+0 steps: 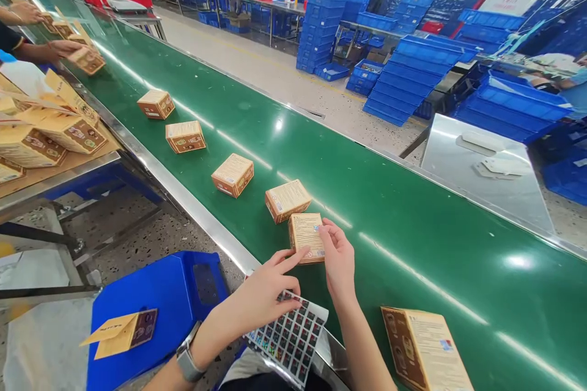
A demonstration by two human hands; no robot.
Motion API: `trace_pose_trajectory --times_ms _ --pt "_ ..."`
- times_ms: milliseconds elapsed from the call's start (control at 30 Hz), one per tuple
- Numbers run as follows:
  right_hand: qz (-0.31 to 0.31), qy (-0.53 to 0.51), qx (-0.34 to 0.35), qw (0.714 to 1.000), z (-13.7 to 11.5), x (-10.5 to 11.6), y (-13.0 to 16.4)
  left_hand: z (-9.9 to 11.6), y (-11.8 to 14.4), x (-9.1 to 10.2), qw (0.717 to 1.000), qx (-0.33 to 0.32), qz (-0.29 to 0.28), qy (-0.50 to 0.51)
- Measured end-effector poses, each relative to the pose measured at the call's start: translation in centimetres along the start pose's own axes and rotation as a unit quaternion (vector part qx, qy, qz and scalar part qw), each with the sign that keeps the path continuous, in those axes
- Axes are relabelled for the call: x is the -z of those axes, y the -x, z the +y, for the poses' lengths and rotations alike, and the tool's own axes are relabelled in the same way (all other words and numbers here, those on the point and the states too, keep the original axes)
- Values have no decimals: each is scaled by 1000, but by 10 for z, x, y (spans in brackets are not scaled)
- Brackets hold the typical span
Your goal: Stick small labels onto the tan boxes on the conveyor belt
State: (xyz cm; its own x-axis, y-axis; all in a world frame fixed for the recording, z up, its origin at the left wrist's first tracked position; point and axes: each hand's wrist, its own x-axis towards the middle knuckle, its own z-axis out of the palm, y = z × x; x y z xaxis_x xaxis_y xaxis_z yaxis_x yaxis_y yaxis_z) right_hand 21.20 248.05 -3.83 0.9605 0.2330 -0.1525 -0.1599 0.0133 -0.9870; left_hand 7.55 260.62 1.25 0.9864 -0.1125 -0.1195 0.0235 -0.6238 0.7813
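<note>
A small tan carton lies on the green conveyor belt right in front of me. My right hand rests its fingertips on the carton's top near a small sticker. My left hand points its index finger at the carton's near edge and pins a sheet of small dark stickers under the palm, over the belt's steel rim. Several more tan cartons sit in a row up the belt to the left. A larger carton lies on the belt at lower right.
A co-worker's hands hold a carton at the far left, beside a table stacked with flat cartons. A blue stool with a flat carton on it stands at lower left. Stacked blue crates and a steel table lie beyond the belt.
</note>
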Motion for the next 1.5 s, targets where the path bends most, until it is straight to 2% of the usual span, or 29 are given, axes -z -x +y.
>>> trace_pose_trajectory --times_ms 200,333,433,533,600,700,767,800,867,933,1000,1033,1133,1200,1267,1400,1467,1500 --pt "46 106 57 992 -5 9 9 3 -2 -10 1000 -15 -13 0" --pt "79 122 35 989 -6 16 0 3 -4 -12 999 -32 -27 3" --pt "70 132 21 988 -6 26 -11 2 -7 -15 998 -44 -37 18" --pt "30 144 20 989 -9 46 -9 5 -16 -24 997 -63 -47 28" --pt "30 175 20 984 -13 67 0 11 -26 -33 993 -96 -59 38" --pt "107 280 41 953 -25 102 18 28 -39 -43 987 -134 -77 53" --pt "163 345 78 921 -39 120 32 39 -42 -41 990 -109 -67 58" --pt "166 363 96 912 -47 125 40 44 -42 -37 993 -83 -60 60" --pt "96 372 130 914 -62 127 56 51 -38 -24 997 -28 -48 62" --pt "-29 373 196 906 -73 121 69 55 -33 -9 998 11 -36 54" --pt "-116 389 295 865 -77 112 78 57 -28 4 999 34 -21 37" --pt "-134 400 338 841 -76 107 81 59 -26 8 999 40 -12 28" --pt "-146 437 406 789 -72 97 86 62 -23 10 999 48 -6 3" --pt "-145 456 422 770 -69 94 87 64 -23 8 999 52 -5 -4" --pt "-145 462 426 764 -67 93 89 63 -23 6 998 68 -8 13" --pt "-132 419 446 780 -61 96 86 52 -25 12 992 106 -15 67" --pt "-110 376 441 808 -56 97 80 44 -26 18 991 121 -4 57" --pt "-96 351 421 831 -52 98 75 40 -28 21 991 126 4 46"
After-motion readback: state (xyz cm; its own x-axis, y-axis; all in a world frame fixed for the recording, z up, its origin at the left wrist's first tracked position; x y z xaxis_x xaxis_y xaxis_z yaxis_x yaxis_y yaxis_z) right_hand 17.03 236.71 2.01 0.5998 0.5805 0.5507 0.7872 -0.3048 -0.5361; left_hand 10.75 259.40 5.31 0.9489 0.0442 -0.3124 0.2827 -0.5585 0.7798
